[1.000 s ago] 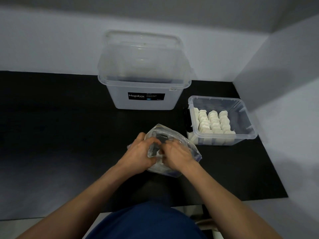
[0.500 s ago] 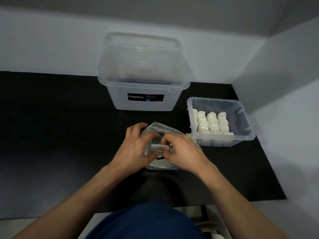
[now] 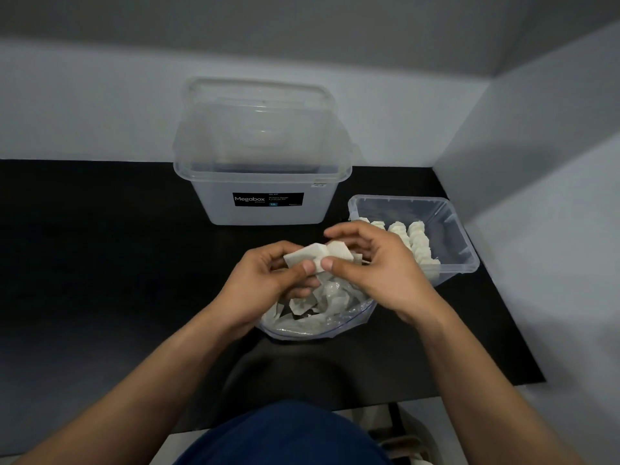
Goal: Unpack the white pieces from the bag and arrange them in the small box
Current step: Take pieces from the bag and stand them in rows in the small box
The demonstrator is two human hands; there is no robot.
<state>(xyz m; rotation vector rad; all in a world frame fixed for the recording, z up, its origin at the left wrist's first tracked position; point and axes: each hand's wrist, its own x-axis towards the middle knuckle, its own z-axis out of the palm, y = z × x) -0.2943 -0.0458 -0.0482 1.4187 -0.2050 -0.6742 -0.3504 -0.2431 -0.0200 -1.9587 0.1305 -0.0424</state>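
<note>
A clear plastic bag (image 3: 315, 320) lies open on a black table (image 3: 100, 263). Above the bag's left side, the left hand (image 3: 265, 280) curls fingers and thumb around a flat white piece (image 3: 303, 255). Above its right side, the right hand (image 3: 379, 273) pinches a second white piece (image 3: 339, 250), which touches the first. Behind the bag stands a large clear tub (image 3: 265, 209). Right of the bag sits the small box (image 3: 453, 236), holding rows of white pieces (image 3: 416, 238).

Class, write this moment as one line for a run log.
stage: unpacking | left hand: holds white pieces | right hand: pinches them too | bag: under hands | small box: partly filled
</note>
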